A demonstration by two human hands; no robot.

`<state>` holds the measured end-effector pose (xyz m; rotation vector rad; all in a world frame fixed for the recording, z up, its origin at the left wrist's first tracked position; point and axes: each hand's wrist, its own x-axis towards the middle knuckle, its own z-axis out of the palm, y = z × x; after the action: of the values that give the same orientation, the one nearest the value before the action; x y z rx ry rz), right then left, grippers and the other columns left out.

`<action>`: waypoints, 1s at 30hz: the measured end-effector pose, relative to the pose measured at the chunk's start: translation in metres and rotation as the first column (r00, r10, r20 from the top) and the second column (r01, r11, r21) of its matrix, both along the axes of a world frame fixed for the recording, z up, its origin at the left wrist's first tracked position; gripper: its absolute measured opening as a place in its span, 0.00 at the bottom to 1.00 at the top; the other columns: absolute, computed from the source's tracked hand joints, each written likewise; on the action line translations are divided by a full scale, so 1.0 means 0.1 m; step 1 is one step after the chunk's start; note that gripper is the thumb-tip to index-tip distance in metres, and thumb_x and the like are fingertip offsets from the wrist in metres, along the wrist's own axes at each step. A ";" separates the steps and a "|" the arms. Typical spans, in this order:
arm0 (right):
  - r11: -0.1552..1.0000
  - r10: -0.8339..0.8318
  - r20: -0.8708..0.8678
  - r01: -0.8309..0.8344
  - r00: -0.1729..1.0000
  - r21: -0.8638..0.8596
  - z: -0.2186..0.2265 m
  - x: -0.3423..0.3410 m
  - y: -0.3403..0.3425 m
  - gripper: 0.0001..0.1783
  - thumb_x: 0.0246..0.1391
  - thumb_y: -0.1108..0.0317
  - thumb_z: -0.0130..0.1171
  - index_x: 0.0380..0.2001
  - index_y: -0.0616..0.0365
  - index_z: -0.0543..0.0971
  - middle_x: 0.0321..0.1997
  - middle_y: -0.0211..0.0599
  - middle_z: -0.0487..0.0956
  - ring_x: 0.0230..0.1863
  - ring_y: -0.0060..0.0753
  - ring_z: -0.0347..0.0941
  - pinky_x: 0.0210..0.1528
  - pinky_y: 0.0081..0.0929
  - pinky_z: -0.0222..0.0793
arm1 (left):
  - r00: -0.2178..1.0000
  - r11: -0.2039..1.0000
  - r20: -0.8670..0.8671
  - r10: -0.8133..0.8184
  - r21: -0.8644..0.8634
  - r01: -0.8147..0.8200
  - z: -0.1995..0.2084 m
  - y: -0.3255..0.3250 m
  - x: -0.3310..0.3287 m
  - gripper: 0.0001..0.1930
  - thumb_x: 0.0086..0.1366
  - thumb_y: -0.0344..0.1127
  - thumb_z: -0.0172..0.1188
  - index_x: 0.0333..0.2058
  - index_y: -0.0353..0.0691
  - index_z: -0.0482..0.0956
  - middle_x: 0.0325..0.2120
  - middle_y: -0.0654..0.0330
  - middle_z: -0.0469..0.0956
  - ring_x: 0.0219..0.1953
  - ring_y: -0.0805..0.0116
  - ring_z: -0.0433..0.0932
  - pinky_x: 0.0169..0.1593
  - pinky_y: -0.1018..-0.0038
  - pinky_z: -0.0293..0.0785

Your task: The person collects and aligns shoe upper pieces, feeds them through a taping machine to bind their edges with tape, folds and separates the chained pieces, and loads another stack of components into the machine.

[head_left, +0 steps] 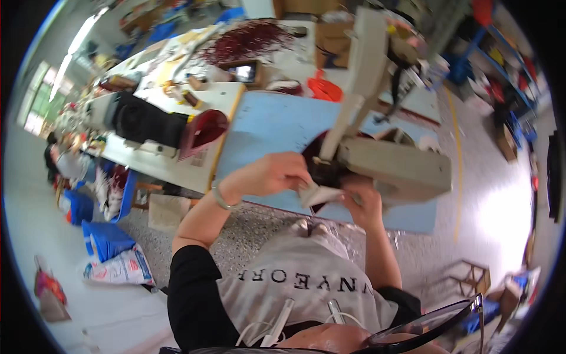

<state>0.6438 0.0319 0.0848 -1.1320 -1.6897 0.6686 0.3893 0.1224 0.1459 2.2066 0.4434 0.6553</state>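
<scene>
Pale piece sits just beside the machine's working end, close to the blue table's near edge. Left hand pinches its left end; right hand is closed at its right end, blurred, grip firmness can't tell. Bare blue surface left of machine gives open room, bounded by a wooden edge strip. Left: blue bin holds pale and dark red material. Far: cardboard box, contents unclear.
</scene>
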 end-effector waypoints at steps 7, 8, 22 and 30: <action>0.952 -0.102 -0.340 -0.007 0.935 -0.305 -0.20 0.13 0.10 0.06 0.52 0.72 0.62 0.32 0.63 0.79 0.32 0.30 0.79 0.35 0.20 0.73 0.39 0.22 0.69 | 0.986 0.974 -0.059 0.156 -0.158 -0.163 -0.15 0.10 0.08 0.09 0.57 0.31 0.66 0.34 0.33 0.78 0.28 0.60 0.77 0.26 0.74 0.73 0.31 0.78 0.71; 0.956 -0.091 -0.383 -0.027 0.919 -0.293 -0.26 0.17 0.12 0.06 0.53 0.72 0.62 0.34 0.63 0.79 0.33 0.28 0.79 0.36 0.18 0.72 0.40 0.21 0.69 | 0.985 0.975 -0.059 0.163 -0.142 -0.170 -0.15 0.12 0.11 0.09 0.58 0.32 0.65 0.35 0.35 0.79 0.27 0.60 0.78 0.26 0.74 0.74 0.31 0.78 0.71; 0.896 -0.094 -0.520 -0.156 0.849 -0.416 -0.07 0.25 0.33 0.22 0.45 0.73 0.69 0.46 0.60 0.77 0.44 0.30 0.77 0.45 0.27 0.71 0.48 0.27 0.68 | 0.991 0.801 0.107 0.080 -0.599 0.000 -0.49 0.34 0.07 0.10 0.65 0.35 0.60 0.32 0.33 0.76 0.26 0.70 0.72 0.28 0.83 0.68 0.30 0.82 0.67; 0.882 -0.160 -0.631 -0.178 0.759 -0.437 -0.13 0.28 0.40 0.25 0.43 0.79 0.68 0.48 0.63 0.76 0.49 0.36 0.77 0.51 0.30 0.71 0.54 0.28 0.70 | 0.977 0.743 0.184 0.111 -0.668 0.041 -0.59 0.38 0.11 0.09 0.65 0.35 0.60 0.30 0.34 0.75 0.25 0.70 0.71 0.29 0.85 0.66 0.32 0.84 0.63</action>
<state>0.6720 0.0718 0.0720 -1.0324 -0.9338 1.3668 0.4002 0.1604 0.0868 1.4226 0.5131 0.6188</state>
